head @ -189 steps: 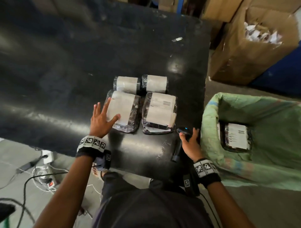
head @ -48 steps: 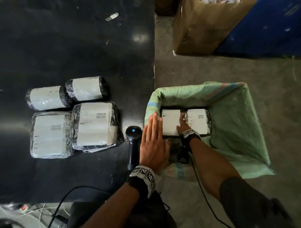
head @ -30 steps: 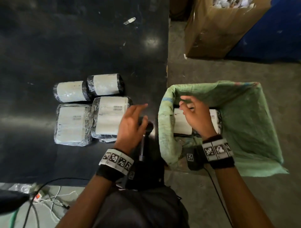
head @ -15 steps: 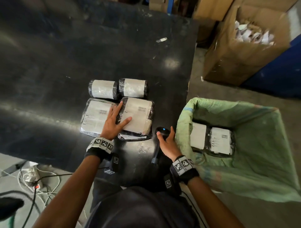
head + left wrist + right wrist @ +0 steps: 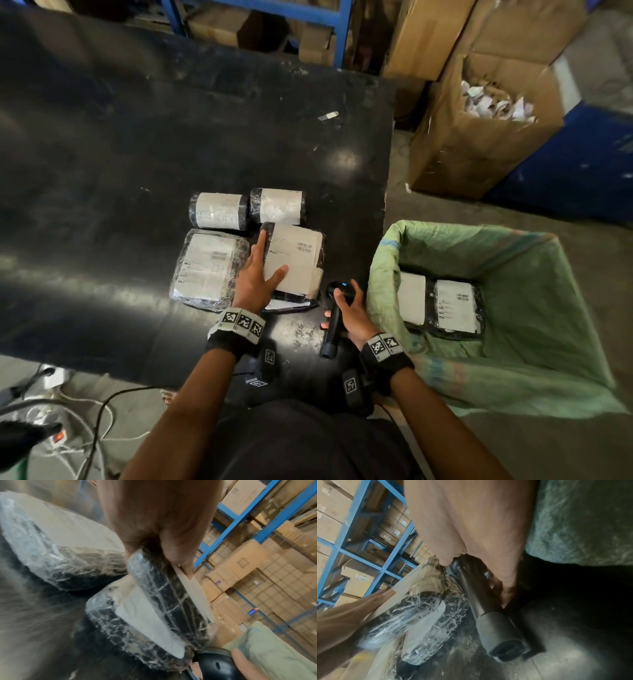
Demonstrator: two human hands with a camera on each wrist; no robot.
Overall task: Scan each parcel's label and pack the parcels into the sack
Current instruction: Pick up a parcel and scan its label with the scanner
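Observation:
On the black table (image 5: 137,137) lie several black film-wrapped parcels with white labels. My left hand (image 5: 260,270) grips the left edge of the top parcel (image 5: 294,260), thumb on its label. In the left wrist view this parcel (image 5: 171,596) is tilted up off another parcel (image 5: 137,628) beneath it. My right hand (image 5: 349,308) is wrapped round the handle of the black scanner (image 5: 334,318), which rests on the table beside the parcel; its handle (image 5: 488,608) shows in the right wrist view. The green sack (image 5: 513,359) stands open to the right with two parcels (image 5: 457,305) inside.
A flat parcel (image 5: 205,270) and two rolled parcels (image 5: 217,210) lie left of and behind the held one. A cardboard box of paper scraps (image 5: 479,137) stands behind the sack. Cables (image 5: 85,428) run over the floor at the lower left.
My left hand lay flat on the parcel half a second ago; now it grips the left edge and tilts it up. My right hand has closed round the scanner's handle.

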